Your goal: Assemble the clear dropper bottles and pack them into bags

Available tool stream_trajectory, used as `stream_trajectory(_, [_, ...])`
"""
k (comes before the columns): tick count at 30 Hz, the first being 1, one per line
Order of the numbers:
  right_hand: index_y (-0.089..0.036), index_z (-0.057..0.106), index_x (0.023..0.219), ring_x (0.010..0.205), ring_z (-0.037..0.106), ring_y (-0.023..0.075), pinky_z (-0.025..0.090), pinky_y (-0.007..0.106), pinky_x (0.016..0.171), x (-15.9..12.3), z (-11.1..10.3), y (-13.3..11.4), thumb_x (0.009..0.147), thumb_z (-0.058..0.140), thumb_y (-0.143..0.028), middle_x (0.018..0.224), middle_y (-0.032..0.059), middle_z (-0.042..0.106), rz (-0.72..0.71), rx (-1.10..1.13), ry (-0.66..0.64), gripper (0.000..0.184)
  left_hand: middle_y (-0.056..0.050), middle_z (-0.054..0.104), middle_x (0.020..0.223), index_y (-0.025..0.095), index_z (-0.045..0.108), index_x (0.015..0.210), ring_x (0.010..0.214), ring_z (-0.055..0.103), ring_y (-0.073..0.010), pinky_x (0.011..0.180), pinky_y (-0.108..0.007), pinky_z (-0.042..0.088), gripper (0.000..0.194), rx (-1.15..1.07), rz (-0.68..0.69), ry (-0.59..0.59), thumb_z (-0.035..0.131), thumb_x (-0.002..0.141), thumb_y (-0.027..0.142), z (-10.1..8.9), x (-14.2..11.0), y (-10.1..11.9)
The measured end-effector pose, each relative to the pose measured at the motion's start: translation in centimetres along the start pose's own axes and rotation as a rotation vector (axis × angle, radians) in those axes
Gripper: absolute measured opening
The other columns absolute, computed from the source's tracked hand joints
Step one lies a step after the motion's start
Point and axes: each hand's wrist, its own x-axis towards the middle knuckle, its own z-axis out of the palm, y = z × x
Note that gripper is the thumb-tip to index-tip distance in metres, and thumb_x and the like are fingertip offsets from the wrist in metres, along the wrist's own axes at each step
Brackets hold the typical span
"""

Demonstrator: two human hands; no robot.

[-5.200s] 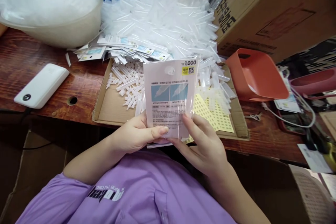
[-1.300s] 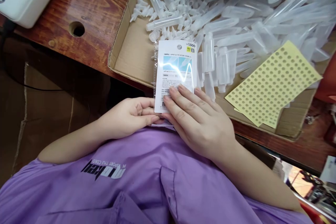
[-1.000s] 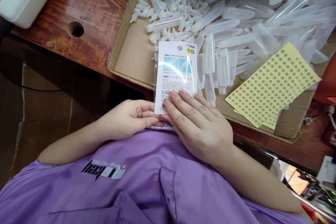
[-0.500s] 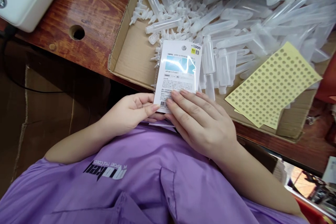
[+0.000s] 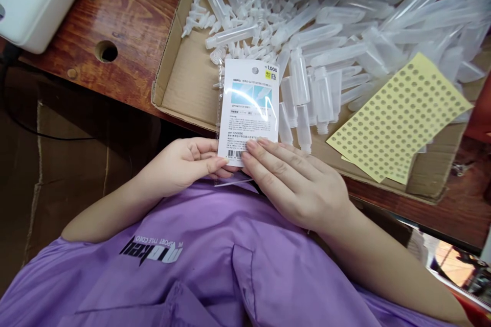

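Note:
A white printed card in a clear plastic bag (image 5: 249,117) is tilted up in front of the purple garment. It carries a blue picture, small print, a barcode and "1,000" in its top corner. My left hand (image 5: 192,161) is closed on its lower left corner, thumb on the face and fingers behind. Over the lower right part lies my right hand (image 5: 299,179), its fingers stretched out flat on the card; its thumb is hidden. Below the card, a thin edge of the clear bag (image 5: 232,182) sticks out between the hands.
Behind the card is a shallow cardboard tray (image 5: 176,82) with many translucent plastic bottles (image 5: 330,56) and small nozzle tips (image 5: 197,18). Yellow sticker sheets (image 5: 399,117) lie at its right. A white device (image 5: 42,0) stands on the wooden table (image 5: 126,15), near a round hole.
The bagged card has shifted slightly left and down in the view, and more of its barcode shows. My right hand's fingers remain flat on it; the left keeps its hold.

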Motion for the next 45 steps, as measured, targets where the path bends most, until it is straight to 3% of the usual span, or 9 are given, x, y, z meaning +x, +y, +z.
stream_trajectory(3, [-0.008,0.060,0.127,0.122,0.061,0.0275,0.053,0.038,0.103,-0.2,0.6,0.2,0.088,0.065,-0.021,0.128,0.0183,0.065,0.100,0.039,0.023,0.041,-0.008,0.078,0.091,0.013,0.073,0.101,0.082,0.073,-0.0175,0.085,-0.030,0.059,0.027,0.027,0.027,0.032,0.078,0.079,0.028,0.0,0.0,-0.2])
stream_trajectory(7, [-0.015,0.039,0.147,0.141,0.040,0.0378,0.048,0.054,0.107,-0.1,1.0,0.3,0.087,0.067,-0.039,0.153,0.0237,0.037,0.302,0.153,-0.010,0.071,-0.006,0.076,0.085,0.014,0.071,0.099,0.080,0.072,-0.0156,0.084,-0.028,0.057,0.027,0.047,0.077,0.017,0.077,0.080,0.033,-0.3,0.0,-0.6])
stream_trajectory(11, [-0.021,0.027,0.154,0.141,0.040,0.0392,0.056,0.050,0.097,0.1,1.0,0.0,0.087,0.068,-0.036,0.161,0.0211,0.018,0.359,0.186,0.013,0.080,-0.004,0.076,0.087,0.015,0.071,0.099,0.083,0.070,-0.0146,0.085,-0.027,0.055,0.021,0.122,0.111,-0.029,0.074,0.083,0.028,-0.9,0.1,-0.8])
stream_trajectory(16, [-0.019,0.032,0.151,0.138,0.044,0.0371,0.059,0.043,0.094,-0.3,1.3,-0.2,0.084,0.071,-0.025,0.163,0.0186,0.005,0.257,0.179,0.088,0.078,-0.006,0.076,0.099,0.015,0.072,0.099,0.091,0.070,-0.0164,0.090,-0.029,0.054,0.020,0.204,0.137,-0.043,0.072,0.084,0.027,-1.5,0.3,-0.8])
stream_trajectory(19, [-0.016,0.032,0.151,0.137,0.046,0.0313,0.055,0.038,0.101,-0.7,1.7,0.1,0.085,0.069,-0.021,0.162,0.0181,0.012,0.157,0.136,0.097,0.076,-0.007,0.076,0.100,0.014,0.071,0.099,0.092,0.070,-0.0165,0.091,-0.030,0.054,0.020,0.226,0.159,-0.044,0.071,0.084,0.027,-1.7,0.4,-0.8])
stream_trajectory(25, [-0.009,0.026,0.154,0.132,0.053,0.0240,0.049,0.032,0.108,-1.0,1.9,0.0,0.085,0.066,-0.008,0.141,0.0199,0.053,0.131,0.185,0.127,0.080,-0.007,0.076,0.099,0.015,0.071,0.097,0.093,0.070,-0.0178,0.092,-0.031,0.055,0.020,0.249,0.173,-0.036,0.073,0.082,0.028,-1.5,0.5,-0.8])
stream_trajectory(33, [-0.018,0.038,0.149,0.116,0.066,0.0193,0.059,0.029,0.096,-1.1,1.1,-0.9,0.086,0.066,-0.009,0.132,0.0155,0.062,0.301,0.270,0.195,0.069,-0.006,0.075,0.090,0.016,0.074,0.096,0.083,0.069,-0.0158,0.085,-0.030,0.056,0.018,0.294,0.141,-0.073,0.072,0.082,0.027,-1.3,0.4,-0.1])
stream_trajectory(40, [-0.018,0.072,0.106,0.097,0.072,0.0108,0.058,0.018,0.092,-1.0,0.1,-1.3,0.083,0.067,-0.003,0.110,0.0058,0.075,0.483,0.441,0.220,0.028,-0.002,0.071,0.080,0.016,0.072,0.092,0.074,0.065,-0.0107,0.076,-0.022,0.053,0.017,0.218,0.124,-0.113,0.074,0.081,0.029,-1.6,0.7,-0.3])
stream_trajectory(45, [-0.028,0.055,0.136,0.106,0.070,0.0162,0.062,0.027,0.087,-1.3,0.9,-2.1,0.086,0.061,-0.004,0.137,0.0083,0.060,0.646,0.627,0.307,0.056,-0.002,0.071,0.077,0.016,0.070,0.097,0.072,0.065,-0.0111,0.075,-0.022,0.052,0.019,0.180,0.137,-0.070,0.075,0.081,0.025,-1.1,0.3,-0.2])
